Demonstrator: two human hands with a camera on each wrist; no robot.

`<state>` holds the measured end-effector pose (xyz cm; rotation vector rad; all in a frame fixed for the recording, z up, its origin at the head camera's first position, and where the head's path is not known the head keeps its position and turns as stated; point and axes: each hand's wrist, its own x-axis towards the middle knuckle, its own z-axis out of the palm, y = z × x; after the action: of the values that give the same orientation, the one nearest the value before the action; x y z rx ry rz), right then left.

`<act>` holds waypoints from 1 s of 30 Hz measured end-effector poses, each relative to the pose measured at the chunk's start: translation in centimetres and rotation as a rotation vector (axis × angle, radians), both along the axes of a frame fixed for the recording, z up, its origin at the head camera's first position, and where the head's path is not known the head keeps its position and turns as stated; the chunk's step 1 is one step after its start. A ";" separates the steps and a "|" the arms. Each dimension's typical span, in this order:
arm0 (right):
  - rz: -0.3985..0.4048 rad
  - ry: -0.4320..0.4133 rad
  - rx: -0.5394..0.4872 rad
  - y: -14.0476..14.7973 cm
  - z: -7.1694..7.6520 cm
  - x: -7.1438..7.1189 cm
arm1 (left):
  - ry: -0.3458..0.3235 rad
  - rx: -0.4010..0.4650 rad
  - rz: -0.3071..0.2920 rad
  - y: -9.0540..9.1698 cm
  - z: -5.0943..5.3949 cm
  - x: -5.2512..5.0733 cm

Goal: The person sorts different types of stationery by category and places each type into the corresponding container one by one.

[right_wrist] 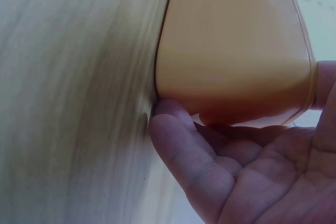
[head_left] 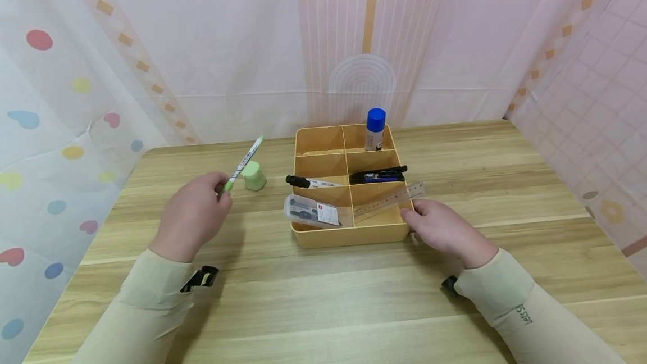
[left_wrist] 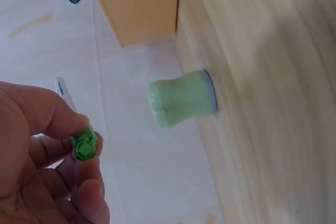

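Observation:
In the head view my left hand point(head_left: 194, 215) pinches a slim white pen with green ends point(head_left: 245, 160) between thumb and fingers, tilted above the table. Its green end point(left_wrist: 85, 148) faces the left wrist camera. Just beyond that hand stands a small pale green waisted object point(head_left: 254, 176) with a grey-blue base, its kind unclear. My right hand point(head_left: 445, 229) grips the near right corner of a yellow-orange divided organizer box point(head_left: 354, 237), thumb over the rim. In the right wrist view, curled fingers point(right_wrist: 197, 156) lie low against the box's outer wall point(right_wrist: 231, 40).
Compartments of the box hold a blue-capped glue stick point(head_left: 376, 128), dark pens point(head_left: 378, 176), a black-and-white marker point(head_left: 308, 182), a clear compass case point(head_left: 312, 212) and a clear ruler point(head_left: 389, 200) jutting past the right rim. A printed curtain point(head_left: 242, 60) hangs behind the wooden table point(head_left: 323, 302).

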<state>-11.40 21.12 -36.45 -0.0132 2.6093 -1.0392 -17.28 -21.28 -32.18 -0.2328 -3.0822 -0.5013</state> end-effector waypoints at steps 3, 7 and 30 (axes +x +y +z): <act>-0.001 -0.005 -0.002 0.0 0.0 0.0 | 0.027 0.004 -0.030 0.5 0.2 -0.1; -0.001 -0.012 -0.007 0.0 0.1 0.0 | 0.067 0.009 -0.068 1.2 0.5 -0.1; 0.002 -0.011 -0.002 0.0 0.1 0.0 | 0.156 -0.049 -0.221 4.8 1.4 -1.2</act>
<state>-11.37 21.13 -36.38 -0.0101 2.5977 -1.0381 -18.44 -16.49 -30.81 -0.5878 -2.9337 -0.3904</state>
